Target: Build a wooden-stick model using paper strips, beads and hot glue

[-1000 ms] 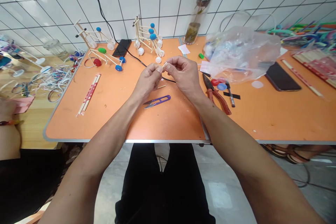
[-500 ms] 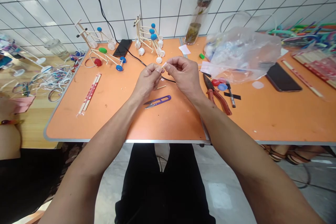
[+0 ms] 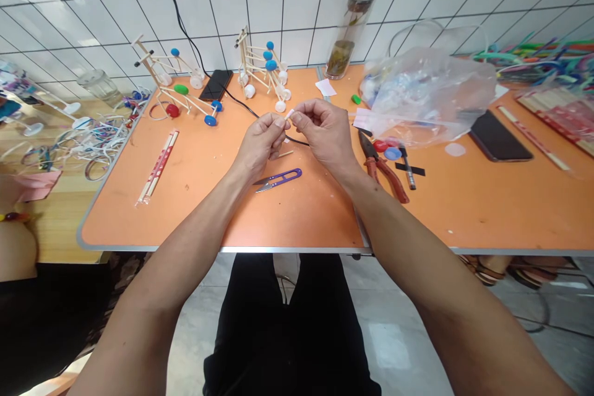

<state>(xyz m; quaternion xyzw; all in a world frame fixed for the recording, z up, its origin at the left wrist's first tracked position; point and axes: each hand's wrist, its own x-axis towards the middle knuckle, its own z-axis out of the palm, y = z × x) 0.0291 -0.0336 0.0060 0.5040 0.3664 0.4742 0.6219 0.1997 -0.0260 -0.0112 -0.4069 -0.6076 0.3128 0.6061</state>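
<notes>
Over the orange table, my left hand and my right hand meet fingertip to fingertip, both pinched. A small white piece shows between them, at the right thumb and forefinger. What the left fingers grip is mostly hidden; I cannot make it out. Below the hands lie purple thread snips, blades to the left, and a short thin stick. Pliers with red handles rest just right of my right forearm.
Two stick models with coloured knobs stand at the back. Around them are a phone, a black cable, a tea bottle and a plastic bag. Wrapped chopsticks lie left. A co-worker's arm is at far left.
My hands stay in almost the same place, still pinched together. A little more of the small white piece shows between the fingertips.
</notes>
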